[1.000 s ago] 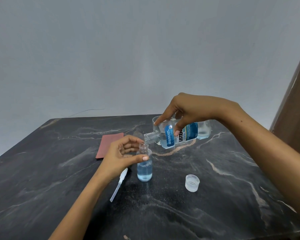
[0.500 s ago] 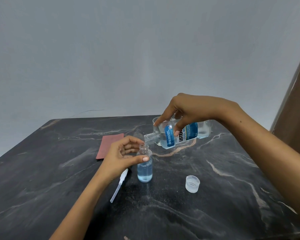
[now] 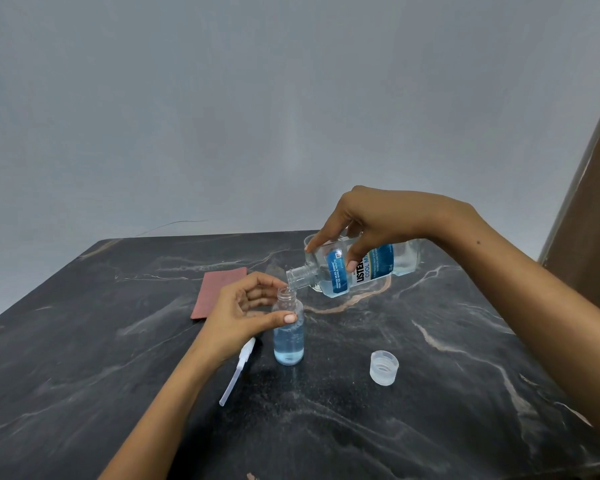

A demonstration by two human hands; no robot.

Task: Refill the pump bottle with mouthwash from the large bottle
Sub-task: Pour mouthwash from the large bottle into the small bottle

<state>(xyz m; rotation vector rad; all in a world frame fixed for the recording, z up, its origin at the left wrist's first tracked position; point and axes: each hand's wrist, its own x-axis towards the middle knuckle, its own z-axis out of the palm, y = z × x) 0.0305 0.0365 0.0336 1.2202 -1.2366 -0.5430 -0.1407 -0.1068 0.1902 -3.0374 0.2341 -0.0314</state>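
So, going from the left, the reddish-brown cloth (image 3: 219,292) lies flat on the dark marble table (image 3: 84,341) exactly where it lay a second ago, and just nearer me the white pump head with its dip tube (image 3: 237,370) rests on the stone, untouched. My left hand (image 3: 243,317) has not shifted: it curls loosely around the small pump bottle (image 3: 288,336), thumb tip pressed on the near side of its shoulder, the fingers cupped behind, steadying it upright on the table. What has changed is the level, and only a little; the pale blue mouthwash stands a touch higher than it did a second ago, somewhere past the middle of the body, with the shoulder and neck still empty. Above it, the open mouth of the large mouthwash bottle (image 3: 357,268) sits just over the little neck, tipped almost flat, and a thin clear stream runs between them. My right hand (image 3: 371,220) grips that bottle from above, fingers and thumb clamped on its sides, at the same tilt as before. The clear cap (image 3: 383,368) waits mouth-up on the table to the right, well apart. I judge the pour is steady and slow, so the fill is well on; the narrow neck leaves little margin, and I should level off soon.
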